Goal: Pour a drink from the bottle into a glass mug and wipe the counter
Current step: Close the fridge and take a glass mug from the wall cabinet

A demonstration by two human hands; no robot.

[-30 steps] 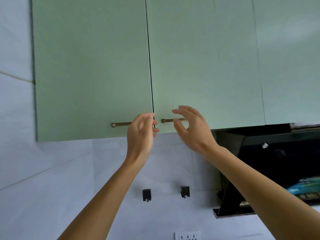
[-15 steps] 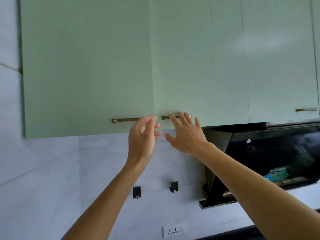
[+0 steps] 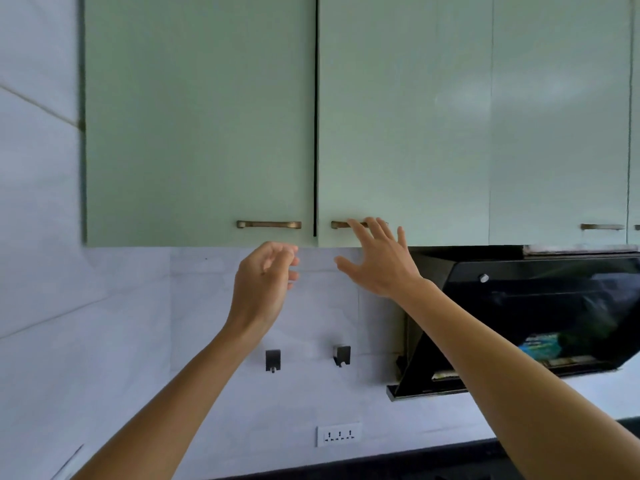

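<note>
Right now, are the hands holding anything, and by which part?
Nothing is held. The right hand lays straight fingers over the door handle, not curled round it; the left hand is empty.

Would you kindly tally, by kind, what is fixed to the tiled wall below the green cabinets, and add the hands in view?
black wall hooks: 2
socket plate: 1
range hood: 1
hands: 2, the left hand and the right hand
Total: 6
</note>
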